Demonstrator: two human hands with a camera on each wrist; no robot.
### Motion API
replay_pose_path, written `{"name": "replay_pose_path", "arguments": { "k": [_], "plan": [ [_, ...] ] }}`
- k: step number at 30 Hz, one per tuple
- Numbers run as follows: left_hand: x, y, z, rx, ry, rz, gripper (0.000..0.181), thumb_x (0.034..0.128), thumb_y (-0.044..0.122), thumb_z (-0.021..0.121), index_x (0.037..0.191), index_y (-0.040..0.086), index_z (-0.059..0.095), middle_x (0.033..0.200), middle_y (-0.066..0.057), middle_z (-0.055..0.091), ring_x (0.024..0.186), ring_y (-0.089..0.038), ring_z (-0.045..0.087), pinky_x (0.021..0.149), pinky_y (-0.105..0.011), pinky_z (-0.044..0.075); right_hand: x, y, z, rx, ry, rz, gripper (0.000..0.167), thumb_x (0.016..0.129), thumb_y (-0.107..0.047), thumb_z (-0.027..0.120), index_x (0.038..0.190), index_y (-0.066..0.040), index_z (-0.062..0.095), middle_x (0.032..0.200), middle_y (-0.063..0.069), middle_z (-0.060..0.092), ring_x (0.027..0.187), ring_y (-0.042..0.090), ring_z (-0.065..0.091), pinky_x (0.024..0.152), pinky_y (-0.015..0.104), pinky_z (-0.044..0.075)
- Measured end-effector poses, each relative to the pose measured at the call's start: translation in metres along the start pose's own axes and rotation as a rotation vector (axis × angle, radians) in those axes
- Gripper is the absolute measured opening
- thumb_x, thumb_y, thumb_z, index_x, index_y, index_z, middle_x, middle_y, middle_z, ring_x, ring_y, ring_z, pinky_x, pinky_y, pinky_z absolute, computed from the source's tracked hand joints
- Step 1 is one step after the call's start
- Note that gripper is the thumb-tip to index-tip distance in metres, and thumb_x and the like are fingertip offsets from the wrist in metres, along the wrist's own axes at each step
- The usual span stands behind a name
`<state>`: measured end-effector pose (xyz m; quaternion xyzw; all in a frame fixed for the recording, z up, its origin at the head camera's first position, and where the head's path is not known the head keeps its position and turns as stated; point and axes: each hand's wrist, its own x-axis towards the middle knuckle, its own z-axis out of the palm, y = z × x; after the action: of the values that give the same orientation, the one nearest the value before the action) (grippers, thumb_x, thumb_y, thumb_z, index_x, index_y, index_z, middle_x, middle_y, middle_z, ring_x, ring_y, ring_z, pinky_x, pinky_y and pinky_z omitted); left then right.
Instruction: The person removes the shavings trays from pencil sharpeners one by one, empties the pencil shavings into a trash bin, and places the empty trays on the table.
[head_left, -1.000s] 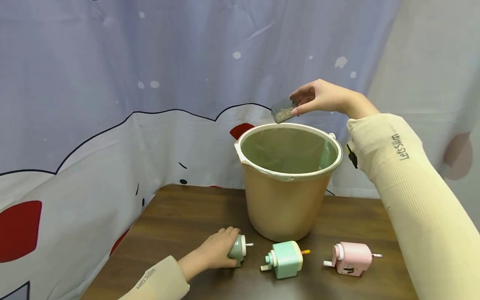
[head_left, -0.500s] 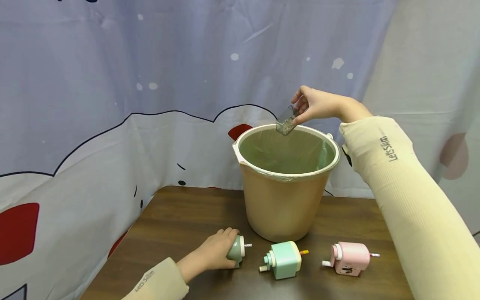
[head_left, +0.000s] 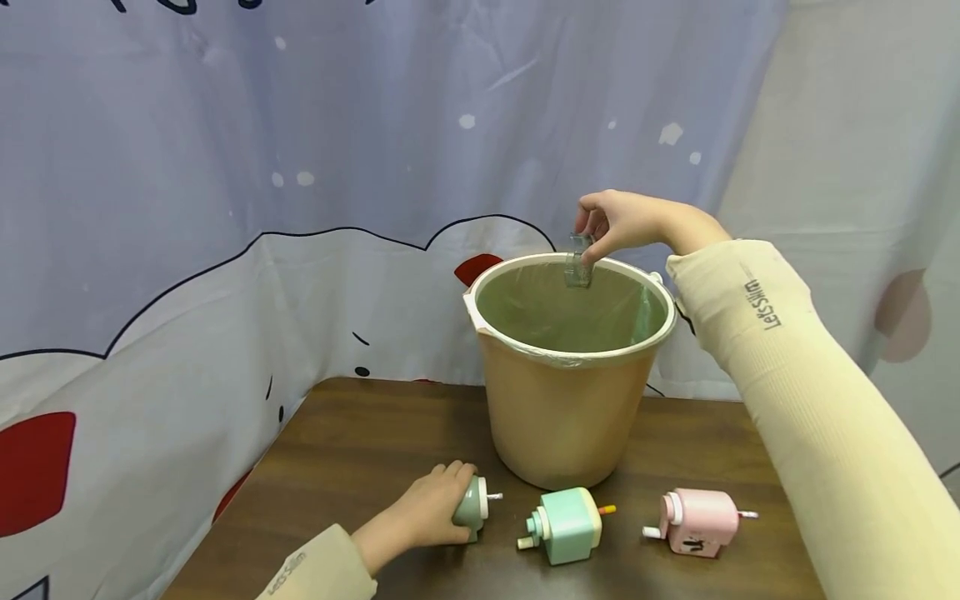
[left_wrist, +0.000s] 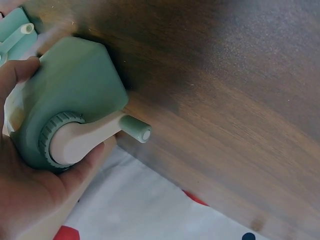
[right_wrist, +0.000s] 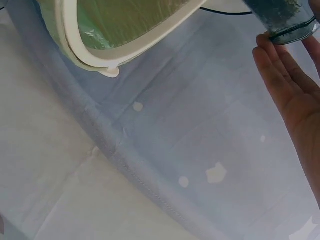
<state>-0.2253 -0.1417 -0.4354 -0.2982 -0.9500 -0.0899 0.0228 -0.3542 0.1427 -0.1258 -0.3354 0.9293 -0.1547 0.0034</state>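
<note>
Right hand (head_left: 626,221): thumb and fingers pinch a small transparent container (head_left: 578,272), held end-down over the mouth of a beige bucket (head_left: 562,417); whether its lower end lies below the rim cannot be told. Left hand (head_left: 429,510): fingers curled round a grey-green sharpener (left_wrist: 82,75) on the wooden table (head_left: 375,429), its pale crank (left_wrist: 95,137) turned toward the left wrist camera. Beside this hand, to the right, stands a mint sharpener (head_left: 570,527) with an orange pencil projecting; farther right, a pink sharpener (head_left: 701,522). Behind all three, the bucket, lined with translucent film (head_left: 555,312); beyond it, a patterned curtain (head_left: 360,125)
</note>
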Motion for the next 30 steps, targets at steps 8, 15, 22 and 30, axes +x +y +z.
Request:
{"name": "replay_pose_path", "arguments": {
  "k": [8, 15, 22, 30],
  "plan": [
    [0.001, -0.001, -0.001, 0.004, 0.015, 0.006, 0.069, 0.0642, 0.028, 0.08, 0.12, 0.001, 0.049, 0.102, -0.005, 0.055, 0.08, -0.017, 0.05, 0.061, -0.024, 0.044, 0.002, -0.003, -0.001, -0.065, -0.025, 0.01, 0.036, 0.077, -0.014, 0.071, 0.107, 0.0, 0.057, 0.101, 0.02, 0.061, 0.095, 0.032, 0.062, 0.085, 0.042, 0.045],
    [0.001, -0.003, -0.001, 0.003, 0.016, 0.004, 0.07, 0.0637, 0.027, 0.08, 0.121, 0.001, 0.049, 0.102, -0.006, 0.056, 0.08, -0.017, 0.049, 0.061, -0.024, 0.043, 0.007, -0.008, 0.001, -0.097, -0.03, -0.011, 0.034, 0.075, -0.013, 0.072, 0.106, 0.0, 0.062, 0.088, 0.01, 0.06, 0.081, 0.02, 0.056, 0.075, 0.03, 0.044],
    [0.0, -0.003, 0.0, 0.003, 0.012, 0.002, 0.071, 0.0634, 0.028, 0.081, 0.121, 0.001, 0.049, 0.102, -0.006, 0.056, 0.08, -0.016, 0.05, 0.061, -0.023, 0.043, 0.01, -0.011, 0.002, -0.111, -0.025, -0.04, 0.034, 0.073, -0.011, 0.073, 0.104, 0.002, 0.066, 0.07, 0.002, 0.06, 0.066, 0.009, 0.05, 0.064, 0.021, 0.041],
    [0.0, -0.004, 0.001, -0.006, 0.019, -0.001, 0.07, 0.0639, 0.027, 0.08, 0.121, 0.001, 0.049, 0.103, -0.006, 0.056, 0.081, -0.016, 0.05, 0.06, -0.023, 0.042, 0.013, -0.02, 0.004, -0.2, -0.055, -0.056, 0.037, 0.075, -0.014, 0.076, 0.105, 0.005, 0.067, 0.085, 0.011, 0.067, 0.074, 0.015, 0.057, 0.071, 0.028, 0.046]
  ]
}}
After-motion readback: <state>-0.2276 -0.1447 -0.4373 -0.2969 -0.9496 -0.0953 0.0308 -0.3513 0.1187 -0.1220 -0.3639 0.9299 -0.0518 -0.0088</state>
